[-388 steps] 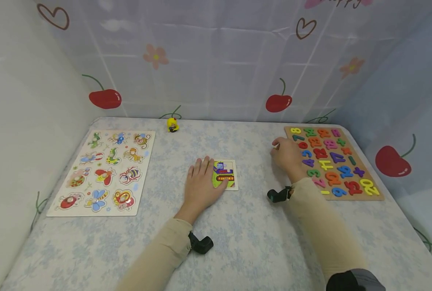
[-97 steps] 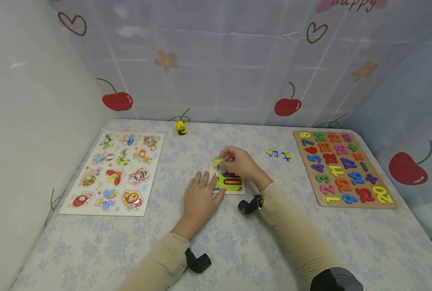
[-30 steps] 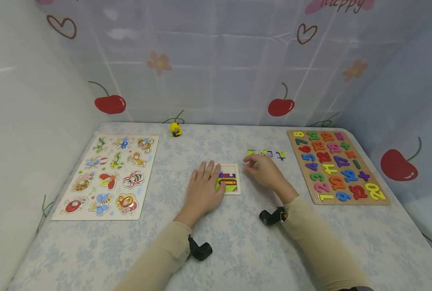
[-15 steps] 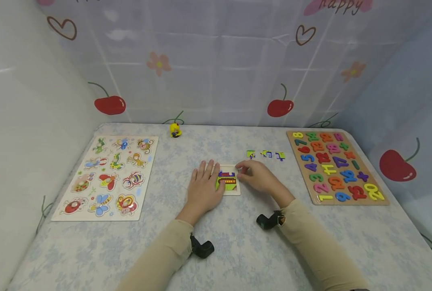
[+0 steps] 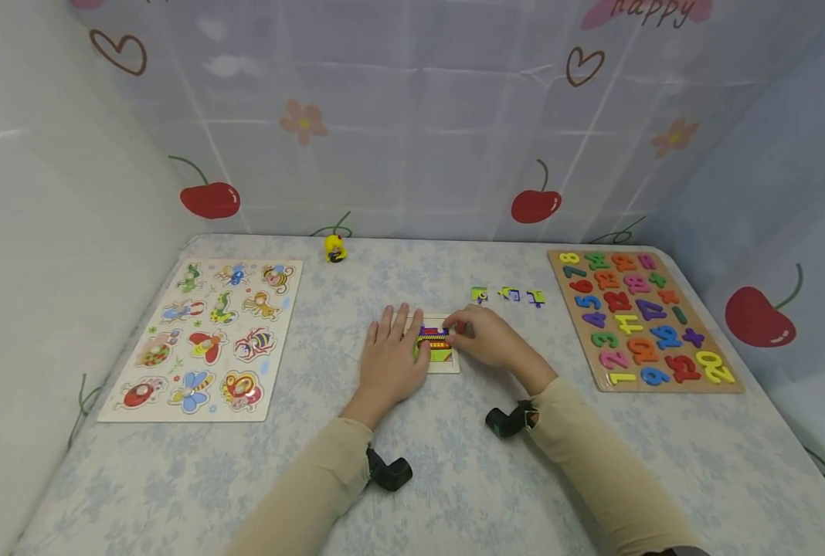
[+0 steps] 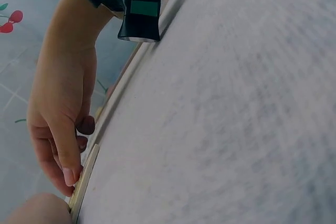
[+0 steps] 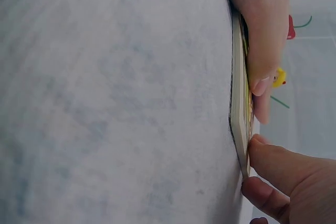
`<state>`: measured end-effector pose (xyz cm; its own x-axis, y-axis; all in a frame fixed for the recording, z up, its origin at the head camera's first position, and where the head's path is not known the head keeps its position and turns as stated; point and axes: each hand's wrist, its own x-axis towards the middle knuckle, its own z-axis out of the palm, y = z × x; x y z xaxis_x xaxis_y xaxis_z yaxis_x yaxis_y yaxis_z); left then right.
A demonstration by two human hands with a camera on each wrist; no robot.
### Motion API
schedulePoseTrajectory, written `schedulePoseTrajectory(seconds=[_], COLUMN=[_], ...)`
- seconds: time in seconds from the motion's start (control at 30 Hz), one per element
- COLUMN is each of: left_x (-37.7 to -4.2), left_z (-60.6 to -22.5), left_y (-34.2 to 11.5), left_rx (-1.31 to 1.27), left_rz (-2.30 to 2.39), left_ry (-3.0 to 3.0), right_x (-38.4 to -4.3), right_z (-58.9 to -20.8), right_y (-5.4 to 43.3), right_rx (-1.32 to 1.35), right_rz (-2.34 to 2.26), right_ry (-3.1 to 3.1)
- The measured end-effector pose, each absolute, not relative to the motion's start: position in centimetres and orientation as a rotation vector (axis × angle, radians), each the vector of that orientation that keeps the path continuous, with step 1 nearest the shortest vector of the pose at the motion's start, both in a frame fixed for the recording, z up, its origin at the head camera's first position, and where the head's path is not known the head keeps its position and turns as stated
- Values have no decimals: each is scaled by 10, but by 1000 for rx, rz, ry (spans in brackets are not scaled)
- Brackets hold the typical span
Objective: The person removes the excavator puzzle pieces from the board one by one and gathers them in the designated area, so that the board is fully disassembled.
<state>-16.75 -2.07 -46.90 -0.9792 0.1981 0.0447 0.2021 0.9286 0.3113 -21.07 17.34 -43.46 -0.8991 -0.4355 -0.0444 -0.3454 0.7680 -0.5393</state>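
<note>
A small jigsaw puzzle (image 5: 442,355) with a vehicle picture in a pale frame lies mid-table. My left hand (image 5: 392,359) rests flat on its left part with fingers straight, hiding that side. At the upper right of the picture, my right hand (image 5: 489,336) has thumb and index finger curled round a jigsaw piece (image 5: 445,331), still level with the board. The right wrist view shows the right thumb (image 7: 278,163) on top of the board's edge (image 7: 239,103). Three loose jigsaw pieces (image 5: 508,294) lie in a row behind the right hand.
An insect picture board (image 5: 204,340) lies at the left. A wooden number board (image 5: 642,320) with coloured digits lies at the right. The yellow toy figure (image 5: 334,249) stands at the back, before a printed curtain (image 5: 412,139).
Over the last second my right hand has moved left from beside the puzzle onto its upper right part. Compared with 3.2 seconds ago, a third loose piece lies in the row. My left hand stays put.
</note>
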Motion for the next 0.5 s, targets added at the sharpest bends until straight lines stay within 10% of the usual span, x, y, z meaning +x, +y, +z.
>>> schedulePoseTrajectory(seconds=[0.5], left_x=[-167], left_z=[-470], left_y=[-19], left_rx=[-273], left_rz=[-445], left_ry=[-3101], right_x=[-212], right_z=[-433], right_y=[168], right_rx=[-542], right_rz=[-955], right_ry=[2736])
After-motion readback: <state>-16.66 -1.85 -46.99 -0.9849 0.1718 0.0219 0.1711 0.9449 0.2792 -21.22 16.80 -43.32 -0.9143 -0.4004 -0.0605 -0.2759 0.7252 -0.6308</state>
